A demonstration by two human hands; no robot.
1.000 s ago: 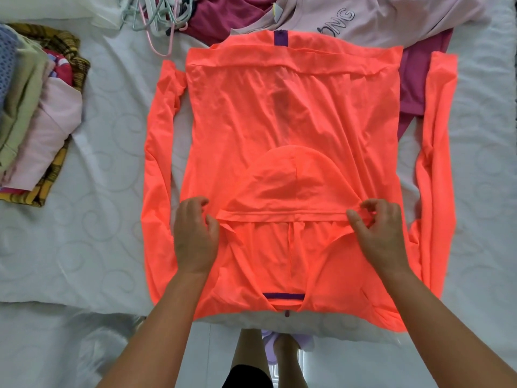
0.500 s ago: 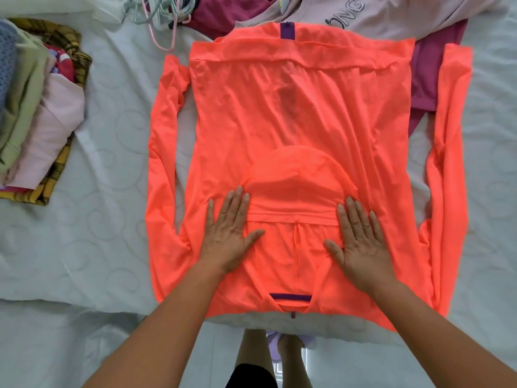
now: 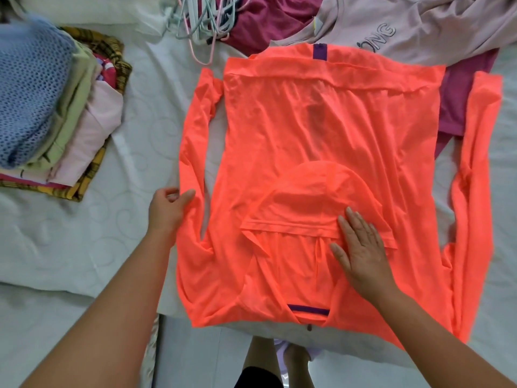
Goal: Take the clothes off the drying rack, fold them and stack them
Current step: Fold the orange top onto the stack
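With the orange hooded jacket spread mid-frame on the bed, the left hand pinching its sleeve and the right hand lying flat and open on the hood, a sharp sleeve pull could drag the thin fabric and rumple the tucked hood.

Left hand out sideways, fingers curled; right hand flat, fingers straight

White quilted bed w/ swirl stitching, soft even light.
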